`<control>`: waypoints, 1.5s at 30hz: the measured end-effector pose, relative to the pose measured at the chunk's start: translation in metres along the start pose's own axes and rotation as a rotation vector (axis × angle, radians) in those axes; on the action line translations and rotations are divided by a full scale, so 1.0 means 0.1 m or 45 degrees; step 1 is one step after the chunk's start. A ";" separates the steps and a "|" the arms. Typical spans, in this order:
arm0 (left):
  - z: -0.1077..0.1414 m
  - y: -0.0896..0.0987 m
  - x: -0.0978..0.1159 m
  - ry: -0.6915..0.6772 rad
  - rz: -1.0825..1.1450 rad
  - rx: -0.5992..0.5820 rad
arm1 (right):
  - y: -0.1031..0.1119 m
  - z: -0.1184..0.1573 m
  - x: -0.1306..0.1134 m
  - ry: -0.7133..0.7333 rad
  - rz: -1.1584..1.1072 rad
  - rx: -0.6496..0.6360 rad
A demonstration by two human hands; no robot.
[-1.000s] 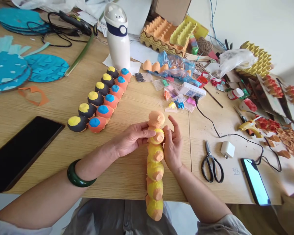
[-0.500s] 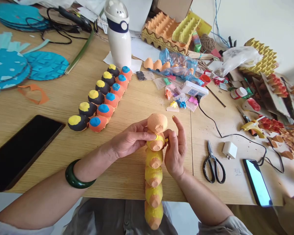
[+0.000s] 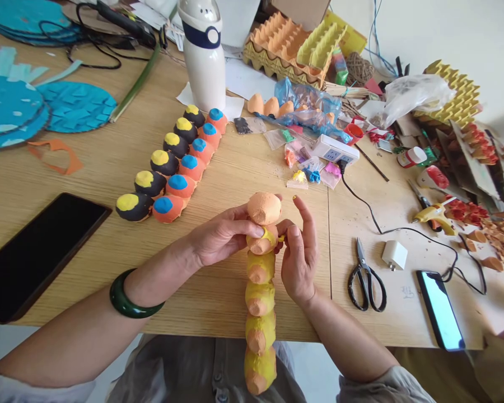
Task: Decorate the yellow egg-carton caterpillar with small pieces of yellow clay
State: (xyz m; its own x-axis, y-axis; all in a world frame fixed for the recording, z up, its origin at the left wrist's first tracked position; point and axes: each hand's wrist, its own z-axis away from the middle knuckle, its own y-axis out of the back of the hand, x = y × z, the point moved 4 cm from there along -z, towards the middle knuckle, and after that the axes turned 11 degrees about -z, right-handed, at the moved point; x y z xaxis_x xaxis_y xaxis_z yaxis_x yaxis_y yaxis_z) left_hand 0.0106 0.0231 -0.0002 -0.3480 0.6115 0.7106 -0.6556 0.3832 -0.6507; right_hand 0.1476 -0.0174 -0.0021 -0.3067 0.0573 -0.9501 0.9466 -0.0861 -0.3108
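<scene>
Across table edge (image 3: 201,327), yellow egg-carton chain (image 3: 259,298) points forward.

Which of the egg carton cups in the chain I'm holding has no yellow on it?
The topmost egg-carton cup, held against the left hand. It is bare orange all over, while the cups below it all show yellow with orange tips.

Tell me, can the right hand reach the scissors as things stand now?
Probably yes. The scissors lie just right of the right hand, and nothing stands between them. That hand is now at the stacked egg-carton cups, so it would likely need to leave them first.
</scene>
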 end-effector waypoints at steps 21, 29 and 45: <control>0.01 0.06 -0.05 0.038 -0.170 0.119 | -0.07 0.00 0.03 -0.101 0.006 -0.038; -0.03 0.11 -0.07 0.008 -0.160 0.043 | -0.04 -0.05 0.06 -0.108 0.006 -0.043; -0.07 0.20 -0.09 0.034 -0.295 0.133 | 0.06 -0.18 -0.13 0.424 0.349 -0.257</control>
State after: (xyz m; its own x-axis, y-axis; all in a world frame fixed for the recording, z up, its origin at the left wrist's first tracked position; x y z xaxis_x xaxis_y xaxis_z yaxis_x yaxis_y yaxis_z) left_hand 0.0056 0.0303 -0.0213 -0.1639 0.5342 0.8293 -0.7817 0.4424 -0.4395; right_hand 0.1588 -0.0007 0.0091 -0.0254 0.3782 -0.9254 0.9987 0.0502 -0.0069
